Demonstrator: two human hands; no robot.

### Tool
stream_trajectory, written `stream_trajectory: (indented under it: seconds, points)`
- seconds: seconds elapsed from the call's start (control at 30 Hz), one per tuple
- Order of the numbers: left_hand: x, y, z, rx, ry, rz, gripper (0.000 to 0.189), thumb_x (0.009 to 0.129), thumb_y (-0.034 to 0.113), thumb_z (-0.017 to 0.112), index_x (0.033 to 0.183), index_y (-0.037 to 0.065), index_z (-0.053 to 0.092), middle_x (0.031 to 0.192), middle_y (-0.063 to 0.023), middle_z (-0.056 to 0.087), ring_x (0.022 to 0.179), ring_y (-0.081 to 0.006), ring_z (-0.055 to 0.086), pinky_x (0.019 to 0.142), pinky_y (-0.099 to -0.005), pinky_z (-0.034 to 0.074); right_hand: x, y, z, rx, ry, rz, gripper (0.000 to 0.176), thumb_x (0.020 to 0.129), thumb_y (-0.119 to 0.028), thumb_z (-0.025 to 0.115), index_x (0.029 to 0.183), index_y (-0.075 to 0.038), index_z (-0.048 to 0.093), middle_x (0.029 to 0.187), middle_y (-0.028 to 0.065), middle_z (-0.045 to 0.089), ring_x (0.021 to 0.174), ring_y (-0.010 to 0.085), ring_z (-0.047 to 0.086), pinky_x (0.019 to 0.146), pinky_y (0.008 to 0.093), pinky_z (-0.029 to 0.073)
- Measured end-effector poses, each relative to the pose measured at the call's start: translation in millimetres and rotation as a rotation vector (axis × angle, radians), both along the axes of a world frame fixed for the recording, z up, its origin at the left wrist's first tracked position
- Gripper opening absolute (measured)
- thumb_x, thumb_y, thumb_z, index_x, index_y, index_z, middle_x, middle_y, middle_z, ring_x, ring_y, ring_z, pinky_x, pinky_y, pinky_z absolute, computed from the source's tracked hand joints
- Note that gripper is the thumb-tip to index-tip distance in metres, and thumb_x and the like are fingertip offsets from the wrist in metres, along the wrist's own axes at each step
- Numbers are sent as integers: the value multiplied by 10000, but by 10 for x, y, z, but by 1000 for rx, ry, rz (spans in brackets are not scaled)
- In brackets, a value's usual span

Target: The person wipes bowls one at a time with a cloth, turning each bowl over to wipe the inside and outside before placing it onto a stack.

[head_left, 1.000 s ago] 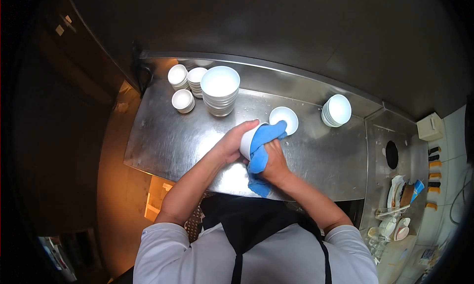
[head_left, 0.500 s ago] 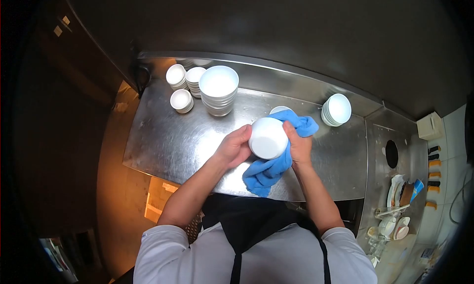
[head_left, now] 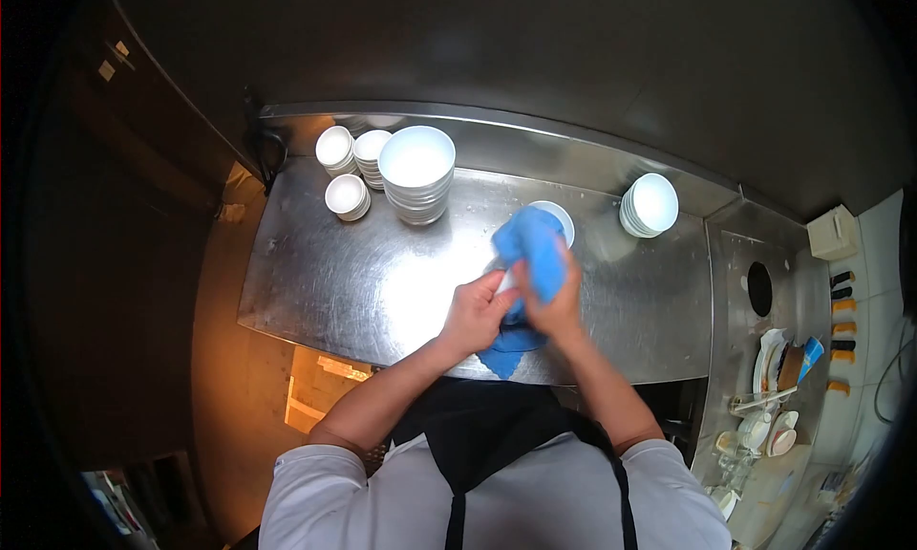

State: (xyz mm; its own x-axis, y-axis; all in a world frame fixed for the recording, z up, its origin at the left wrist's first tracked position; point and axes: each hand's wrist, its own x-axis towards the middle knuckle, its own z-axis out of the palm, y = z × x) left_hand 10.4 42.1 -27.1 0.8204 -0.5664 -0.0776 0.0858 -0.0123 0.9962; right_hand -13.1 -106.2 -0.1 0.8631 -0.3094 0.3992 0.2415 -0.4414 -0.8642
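Far left on the brushed steel counter [head_left: 334,263], stacks of small white bowls [head_left: 346,194] and a taller stack of big white bowls [head_left: 416,172] are parked by the back wall. Mid-counter, a small white ceramic bowl [head_left: 503,282] is clasped in the left hand [head_left: 475,313], with the fingers curled tight on it. Only a sliver of it can be seen, since it's pretty much buried under the soft blue cloth [head_left: 531,249], which is clamped over it by the right hand [head_left: 552,306]. Just behind, a lone white bowl [head_left: 561,215] is sat, and further right there's one more white bowl stack [head_left: 650,204].
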Motion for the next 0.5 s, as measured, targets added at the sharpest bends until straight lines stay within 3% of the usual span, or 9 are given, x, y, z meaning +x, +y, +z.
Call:
stream_trajectory:
  seconds: [0.03, 0.13, 0.27, 0.4, 0.43, 0.5]
  points:
    - [-36, -5, 69, -30, -172, 3, 198, 916, 133, 662, 1065, 2, 673, 960, -134, 708, 951, -223, 668, 908, -355, 504, 39, -86, -38, 373, 110, 54, 416, 959, -347, 598, 1228, -29, 610, 1190, 117, 645, 1059, 207, 641, 910, 364, 510]
    - [8, -71, 149, -126, -696, 16, 196, 878, 133, 695, 1024, 2, 692, 991, -175, 696, 935, -331, 672, 953, -443, 490, 144, -292, 7, 1166, 276, 257, 435, 997, -381, 509, 1252, -38, 591, 1228, 95, 622, 1100, 191, 618, 937, 345, 500]
    - [317, -88, 353, -9, -1062, 100, 208, 802, 77, 728, 1000, 15, 709, 1003, -136, 712, 960, -300, 670, 972, -463, 469, 55, 18, -308, 1309, 336, 228, 495, 1037, -446, 411, 1270, -36, 561, 1209, 101, 626, 1080, 203, 623, 940, 327, 501]
    - [828, 202, 712, 258, -1363, 239, 238, 771, 34, 710, 1007, 64, 714, 1013, -73, 728, 956, -225, 676, 953, -427, 452, -71, 109, -51, 1279, 279, 228, 553, 1006, -502, 466, 1261, -20, 561, 1188, 114, 634, 1062, 230, 632, 953, 379, 505]
    - [984, 316, 773, 386, -1434, 274, 164, 790, 45, 660, 941, 88, 707, 980, -44, 729, 955, -192, 676, 920, -409, 452, -69, -70, -54, 1305, 264, 242, 560, 1003, -506, 473, 1257, -14, 560, 1181, 116, 638, 1056, 234, 635, 952, 385, 507]
    - [1235, 480, 839, 524, -1436, 254, 116, 795, 40, 633, 879, 92, 695, 846, -63, 721, 845, -205, 680, 836, -384, 453, -74, -285, -39, 1321, 232, 212, 589, 996, -523, 471, 1264, -4, 550, 1180, 132, 640, 1064, 252, 635, 960, 402, 506]
